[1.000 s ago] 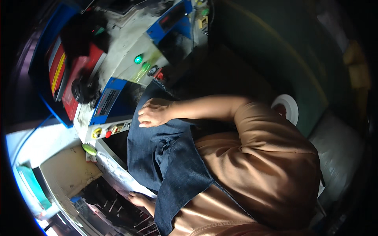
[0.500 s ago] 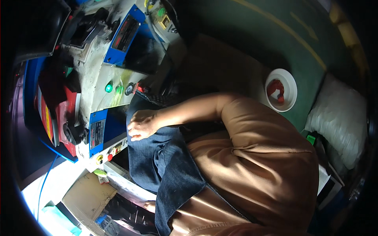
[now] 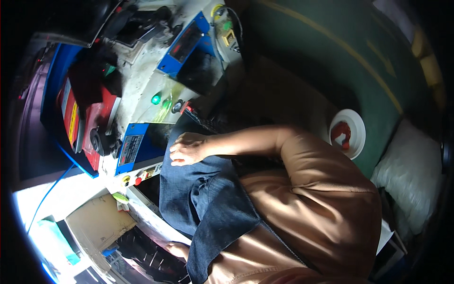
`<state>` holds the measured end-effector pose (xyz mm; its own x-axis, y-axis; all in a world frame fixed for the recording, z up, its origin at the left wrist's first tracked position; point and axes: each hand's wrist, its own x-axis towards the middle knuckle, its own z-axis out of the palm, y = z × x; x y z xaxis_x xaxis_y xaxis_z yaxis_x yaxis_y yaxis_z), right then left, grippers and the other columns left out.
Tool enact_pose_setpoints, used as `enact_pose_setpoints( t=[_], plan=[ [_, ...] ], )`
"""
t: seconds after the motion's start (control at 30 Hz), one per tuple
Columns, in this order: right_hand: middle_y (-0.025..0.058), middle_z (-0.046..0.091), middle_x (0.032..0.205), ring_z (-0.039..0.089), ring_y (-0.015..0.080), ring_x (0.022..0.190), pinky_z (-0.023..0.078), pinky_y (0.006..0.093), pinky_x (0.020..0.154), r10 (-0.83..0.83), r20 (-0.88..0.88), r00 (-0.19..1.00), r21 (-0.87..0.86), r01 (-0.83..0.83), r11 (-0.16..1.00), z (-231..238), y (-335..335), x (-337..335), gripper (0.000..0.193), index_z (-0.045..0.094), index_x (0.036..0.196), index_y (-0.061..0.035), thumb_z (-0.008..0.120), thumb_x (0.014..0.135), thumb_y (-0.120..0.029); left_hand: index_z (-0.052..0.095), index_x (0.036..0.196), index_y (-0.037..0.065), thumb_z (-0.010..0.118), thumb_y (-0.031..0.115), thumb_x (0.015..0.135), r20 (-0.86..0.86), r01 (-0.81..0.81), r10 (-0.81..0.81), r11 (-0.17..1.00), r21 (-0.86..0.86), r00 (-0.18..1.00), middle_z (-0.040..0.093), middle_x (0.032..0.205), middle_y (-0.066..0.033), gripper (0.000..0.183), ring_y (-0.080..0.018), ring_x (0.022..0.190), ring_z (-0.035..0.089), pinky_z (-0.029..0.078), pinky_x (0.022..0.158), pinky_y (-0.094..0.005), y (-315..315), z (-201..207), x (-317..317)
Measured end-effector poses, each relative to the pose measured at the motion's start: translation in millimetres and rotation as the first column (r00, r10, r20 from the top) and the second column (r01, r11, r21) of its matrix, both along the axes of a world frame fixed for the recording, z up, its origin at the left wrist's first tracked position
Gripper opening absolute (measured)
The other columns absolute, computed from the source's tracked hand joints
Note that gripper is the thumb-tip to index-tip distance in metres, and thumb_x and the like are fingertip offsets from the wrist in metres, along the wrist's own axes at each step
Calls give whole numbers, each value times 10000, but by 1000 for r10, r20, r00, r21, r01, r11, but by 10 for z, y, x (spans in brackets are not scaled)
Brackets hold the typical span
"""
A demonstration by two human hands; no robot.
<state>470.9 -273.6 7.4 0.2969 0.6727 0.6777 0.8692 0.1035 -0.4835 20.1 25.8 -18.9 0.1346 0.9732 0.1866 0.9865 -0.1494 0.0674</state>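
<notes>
Dark blue denim piece (image 3: 198,199) already spread over the edge of the machine worktop (image 3: 142,94), hanging down toward the lap; not yet fed further, as far as visible. Right hand (image 3: 188,149) resting flat on top of the denim, fingers together and slightly bent, arm stretched across. Left hand (image 3: 177,249) low at the fabric's edge, mostly hidden; impossible to tell its grip.

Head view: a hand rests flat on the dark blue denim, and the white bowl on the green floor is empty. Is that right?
Not quite. The white bowl is not empty: the head view shows a red thing lying in it. The rest holds: a hand rests flat on the dark blue denim, and the bowl sits on the green floor.
</notes>
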Motion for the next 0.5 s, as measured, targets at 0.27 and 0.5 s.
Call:
enact_pose_setpoints(
  t=[0.27,0.5],
  plan=[
    [74,554,676,614,268,619,511,392,614,24,6,1000,-61,-24,998,67,64,-73,294,557,678,-97,655,882,-285,573,1105,-60,378,324,1025,44,-63,64,998,-29,997,645,1057,-286,438,-443,940,632,499,810,-501,-39,-18,-176],
    [79,567,696,620,276,641,512,400,636,31,-9,999,-100,-32,995,77,120,-110,293,566,689,-90,655,886,-288,568,1103,-56,364,324,1028,53,-61,63,997,-48,997,645,1056,-283,438,-439,936,637,503,804,-499,-69,-8,-183]
  ],
)
